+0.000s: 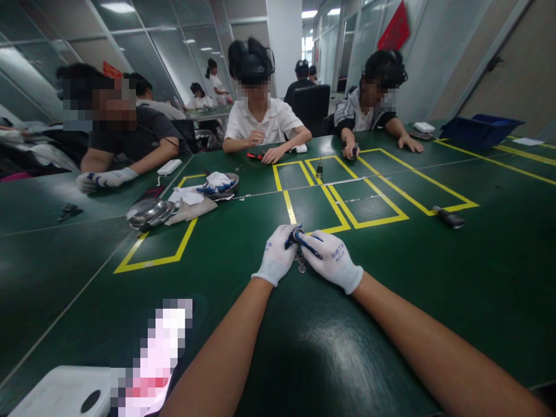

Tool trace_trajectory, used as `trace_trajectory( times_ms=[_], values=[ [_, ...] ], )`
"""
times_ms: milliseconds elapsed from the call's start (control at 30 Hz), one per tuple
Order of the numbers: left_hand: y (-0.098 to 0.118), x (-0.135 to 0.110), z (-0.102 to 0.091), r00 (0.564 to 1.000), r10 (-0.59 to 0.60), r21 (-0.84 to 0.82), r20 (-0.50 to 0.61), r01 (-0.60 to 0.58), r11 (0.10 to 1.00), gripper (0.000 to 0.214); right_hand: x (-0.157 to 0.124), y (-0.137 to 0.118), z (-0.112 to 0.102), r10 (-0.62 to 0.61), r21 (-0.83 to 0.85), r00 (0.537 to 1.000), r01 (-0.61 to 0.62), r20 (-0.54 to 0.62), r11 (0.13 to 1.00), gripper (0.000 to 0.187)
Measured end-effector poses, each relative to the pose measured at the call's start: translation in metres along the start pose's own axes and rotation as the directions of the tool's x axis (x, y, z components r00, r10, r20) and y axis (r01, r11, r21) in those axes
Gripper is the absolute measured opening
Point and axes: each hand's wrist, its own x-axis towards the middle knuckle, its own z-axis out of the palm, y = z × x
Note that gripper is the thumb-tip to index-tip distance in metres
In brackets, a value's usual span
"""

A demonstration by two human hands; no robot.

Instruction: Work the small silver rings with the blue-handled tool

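Note:
My left hand, in a white glove with dark blue fingertips, is closed around a small round dark part with a shiny metal rim. From the other side, my right hand, gloved the same way, presses thumb and fingers together against that part. Its lower side is hidden by the gloves. Several small round metal pieces, like little gears or washers, lie on the green table just beneath my fingers.
Yellow tape rectangles mark the table ahead. Metal bowls with cloths and gloves stand left. A dark tool lies right, a small dark-tipped part ahead, a blue bin far right. Three people sit opposite. A blurred phone lies near left.

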Motion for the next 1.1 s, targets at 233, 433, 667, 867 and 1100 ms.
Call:
trace_trajectory(
  times_ms=[233, 433, 667, 867, 1100],
  values=[
    [0.0025, 0.0004, -0.0011, 1.000, -0.018, -0.008, -0.019, 0.018, 1.000, 0.042, 0.0006, -0.0012, -0.0008, 0.025, -0.056, 1.000, -0.024, 0.009, 0.998, 0.032],
    [0.0023, 0.0009, -0.0018, 0.999, -0.019, -0.006, -0.037, 0.019, 1.000, 0.038, 0.0007, -0.0025, -0.0019, 0.005, -0.014, 1.000, -0.005, 0.011, 1.000, 0.031],
    [0.0010, 0.0010, 0.0002, 1.000, -0.002, 0.000, -0.007, 0.002, 1.000, 0.043, 0.0020, -0.0029, -0.0019, -0.003, -0.006, 1.000, 0.003, 0.022, 1.000, 0.031],
    [0.0011, 0.0012, -0.0004, 1.000, -0.012, 0.010, -0.014, 0.012, 1.000, 0.043, 0.0022, -0.0045, -0.0014, 0.026, 0.005, 0.999, -0.027, 0.034, 1.000, 0.030],
    [0.0024, 0.0025, -0.0004, 0.997, -0.038, 0.034, -0.061, 0.040, 0.999, 0.035, 0.0022, -0.0051, -0.0027, 0.108, 0.205, 0.993, -0.113, 0.036, 0.972, 0.031]
  ],
)
